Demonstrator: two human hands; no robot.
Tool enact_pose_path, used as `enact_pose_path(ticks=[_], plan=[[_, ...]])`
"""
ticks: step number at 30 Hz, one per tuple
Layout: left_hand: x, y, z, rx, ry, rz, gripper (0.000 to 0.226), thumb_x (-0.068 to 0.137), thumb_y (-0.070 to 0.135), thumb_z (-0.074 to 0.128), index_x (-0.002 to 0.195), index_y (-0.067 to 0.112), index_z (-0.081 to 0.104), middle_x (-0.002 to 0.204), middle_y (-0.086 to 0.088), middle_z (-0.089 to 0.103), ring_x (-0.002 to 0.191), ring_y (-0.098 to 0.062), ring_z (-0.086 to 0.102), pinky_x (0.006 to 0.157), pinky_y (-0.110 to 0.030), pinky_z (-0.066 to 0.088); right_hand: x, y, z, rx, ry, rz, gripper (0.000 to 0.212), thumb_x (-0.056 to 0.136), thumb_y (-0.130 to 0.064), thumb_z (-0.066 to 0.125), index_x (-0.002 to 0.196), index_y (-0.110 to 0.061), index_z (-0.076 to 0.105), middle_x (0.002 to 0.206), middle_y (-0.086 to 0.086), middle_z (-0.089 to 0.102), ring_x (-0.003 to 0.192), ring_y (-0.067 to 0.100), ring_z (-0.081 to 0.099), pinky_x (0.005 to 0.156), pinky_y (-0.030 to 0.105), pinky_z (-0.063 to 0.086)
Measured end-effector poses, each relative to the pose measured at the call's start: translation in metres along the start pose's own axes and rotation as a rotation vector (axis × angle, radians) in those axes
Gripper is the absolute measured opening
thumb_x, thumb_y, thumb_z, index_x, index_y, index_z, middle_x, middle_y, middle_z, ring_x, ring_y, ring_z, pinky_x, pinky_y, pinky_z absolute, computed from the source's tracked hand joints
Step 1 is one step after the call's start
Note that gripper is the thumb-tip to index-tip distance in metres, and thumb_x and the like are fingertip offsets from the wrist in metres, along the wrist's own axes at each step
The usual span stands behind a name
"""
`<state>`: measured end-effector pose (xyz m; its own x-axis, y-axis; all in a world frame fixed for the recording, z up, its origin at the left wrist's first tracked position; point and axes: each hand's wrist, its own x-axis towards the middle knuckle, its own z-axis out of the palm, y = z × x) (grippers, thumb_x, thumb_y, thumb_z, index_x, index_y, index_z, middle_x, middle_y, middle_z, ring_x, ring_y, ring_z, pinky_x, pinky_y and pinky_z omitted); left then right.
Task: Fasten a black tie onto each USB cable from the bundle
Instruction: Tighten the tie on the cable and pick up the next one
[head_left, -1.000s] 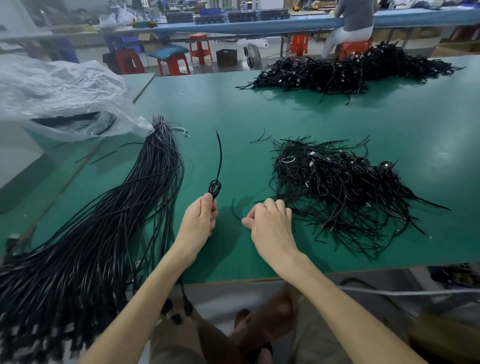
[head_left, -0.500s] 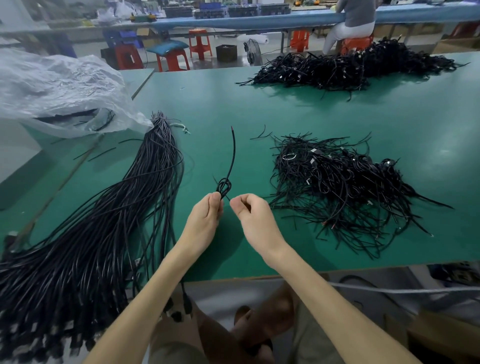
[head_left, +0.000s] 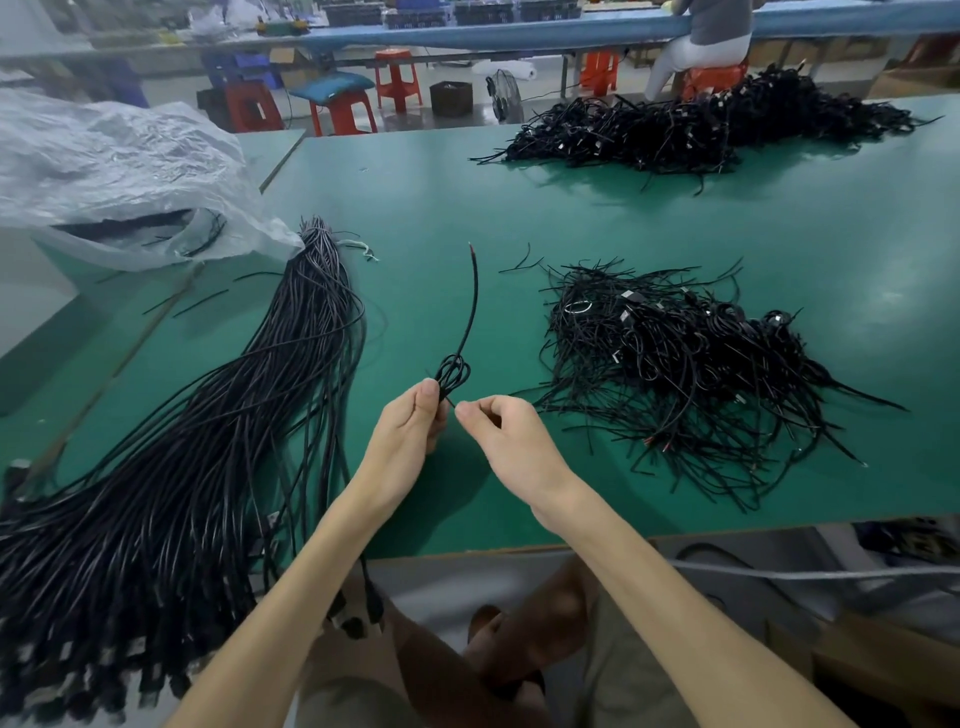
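One USB cable (head_left: 470, 306) is in work: thin, round, glossy black jacket, coiled into a small tight loop just above my left hand (head_left: 410, 428), with a single tail rising in a gentle curve to a cut end that shows a reddish tip. Left hand is closed around the cable below the loop, thumb pressed against it. Right hand (head_left: 511, 441) sits just beside the left, fingers curled in, thumb and forefinger pinched on a fine black strand at the base of the loop; it looks like the black tie (head_left: 451, 402), but it is too thin to tell for sure. Both hands hover over the near part of the table (head_left: 649, 218), whose top is a matte green mat, smooth, with a pale wooden front edge. Left of my hands lies the bundle (head_left: 223, 426): many long, straight black cables, slightly shiny, gathered narrow at the far end and fanning wide toward me, with connector ends hanging over the table edge. Right of my hands, a loose tangled heap (head_left: 691, 364) of black cables, wiry and matted, with a few metallic glints. A second, larger tangled pile (head_left: 701, 130) sits at the far right edge. Crumpled translucent plastic bag (head_left: 119, 171) at far left, a few black strands inside. Beyond the table: red plastic stools (head_left: 397, 78), a long blue bench, and a seated person (head_left: 701, 47), partly in view.
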<state>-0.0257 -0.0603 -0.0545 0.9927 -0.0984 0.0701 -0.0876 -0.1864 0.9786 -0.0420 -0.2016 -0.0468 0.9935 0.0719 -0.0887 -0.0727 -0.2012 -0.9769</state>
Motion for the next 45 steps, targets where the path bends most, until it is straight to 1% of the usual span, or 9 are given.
enact_pose_path(ticks=[10, 15, 19, 22, 27, 30, 35, 40, 45], plan=[[-0.002, 0.001, -0.006, -0.118, -0.053, -0.074, 0.043, 0.112, 0.029, 0.037, 0.070, 0.019, 0.041, 0.060, 0.011, 0.031, 0.047, -0.005, 0.022, 0.041, -0.015, 0.020, 0.002, 0.007, -0.010, 0.172, -0.064, -0.035, 0.019, 0.097, -0.032, 0.070, 0.108, -0.018, 0.064, 0.093, -0.011, 0.066, 0.067, -0.008, 0.056, 0.066, 0.013, 0.046], [-0.003, -0.001, -0.007, -0.143, -0.126, -0.070, 0.038, 0.111, 0.028, 0.038, 0.075, 0.016, 0.044, 0.060, 0.012, 0.032, 0.047, -0.005, 0.023, 0.040, -0.014, 0.020, 0.007, 0.000, -0.013, 0.537, -0.270, 0.006, 0.049, 0.087, -0.029, 0.079, 0.131, -0.018, 0.060, 0.109, -0.007, 0.070, 0.100, 0.009, 0.064, 0.085, 0.029, 0.047], [-0.004, -0.002, -0.007, -0.170, -0.151, -0.056, 0.040, 0.109, 0.032, 0.044, 0.075, 0.028, 0.064, 0.060, 0.012, 0.030, 0.048, -0.003, 0.022, 0.040, -0.013, 0.019, 0.009, -0.002, -0.009, 0.420, -0.323, -0.027, 0.045, 0.089, -0.026, 0.080, 0.132, -0.028, 0.065, 0.114, 0.012, 0.073, 0.109, 0.024, 0.069, 0.115, 0.035, 0.039], [-0.005, -0.002, -0.008, -0.199, -0.156, -0.051, 0.039, 0.107, 0.035, 0.046, 0.079, 0.034, 0.073, 0.061, 0.011, 0.030, 0.049, -0.004, 0.022, 0.041, -0.014, 0.019, 0.008, -0.003, -0.007, 0.315, -0.287, -0.034, 0.036, 0.094, -0.027, 0.074, 0.129, -0.027, 0.068, 0.123, 0.022, 0.068, 0.122, 0.028, 0.062, 0.120, 0.040, 0.035], [-0.003, -0.003, -0.008, -0.209, -0.139, -0.064, 0.040, 0.098, 0.046, 0.050, 0.092, 0.009, 0.067, 0.062, 0.010, 0.029, 0.049, -0.006, 0.021, 0.041, -0.016, 0.018, 0.006, 0.000, -0.009, 0.188, -0.175, -0.091, 0.029, 0.095, -0.034, 0.072, 0.122, -0.026, 0.072, 0.120, 0.005, 0.071, 0.115, 0.015, 0.063, 0.112, 0.032, 0.042], [-0.005, -0.003, -0.008, -0.208, -0.149, -0.053, 0.033, 0.099, 0.042, 0.047, 0.075, 0.030, 0.067, 0.061, 0.010, 0.031, 0.050, -0.007, 0.022, 0.041, -0.016, 0.018, 0.008, 0.000, -0.009, 0.065, -0.076, -0.171, 0.025, 0.091, -0.025, 0.077, 0.115, -0.017, 0.073, 0.110, -0.002, 0.075, 0.105, 0.010, 0.066, 0.101, 0.026, 0.048], [-0.005, -0.001, -0.010, -0.225, -0.114, -0.097, 0.037, 0.095, 0.043, 0.048, 0.064, 0.023, 0.048, 0.059, 0.007, 0.030, 0.047, -0.008, 0.021, 0.040, -0.017, 0.017, 0.014, -0.001, -0.009, -0.025, 0.013, -0.169, 0.015, 0.082, -0.026, 0.085, 0.085, -0.021, 0.071, 0.080, -0.011, 0.074, 0.075, -0.004, 0.064, 0.073, 0.013, 0.045], [-0.006, 0.001, -0.010, -0.211, -0.131, -0.104, 0.039, 0.095, 0.045, 0.046, 0.060, 0.027, 0.049, 0.059, 0.006, 0.028, 0.047, -0.009, 0.019, 0.040, -0.019, 0.016, 0.012, -0.004, -0.015, 0.055, -0.059, -0.045, 0.013, 0.089, -0.020, 0.080, 0.082, -0.022, 0.069, 0.078, -0.012, 0.073, 0.076, 0.000, 0.064, 0.065, 0.023, 0.046], [-0.006, 0.003, -0.009, -0.187, -0.141, -0.102, 0.041, 0.098, 0.044, 0.044, 0.062, 0.027, 0.049, 0.060, 0.007, 0.028, 0.048, -0.009, 0.020, 0.040, -0.018, 0.017, 0.009, -0.008, -0.012, 0.005, 0.020, -0.055, 0.015, 0.091, -0.016, 0.078, 0.080, -0.021, 0.069, 0.071, -0.013, 0.070, 0.066, -0.008, 0.061, 0.062, 0.011, 0.042]])
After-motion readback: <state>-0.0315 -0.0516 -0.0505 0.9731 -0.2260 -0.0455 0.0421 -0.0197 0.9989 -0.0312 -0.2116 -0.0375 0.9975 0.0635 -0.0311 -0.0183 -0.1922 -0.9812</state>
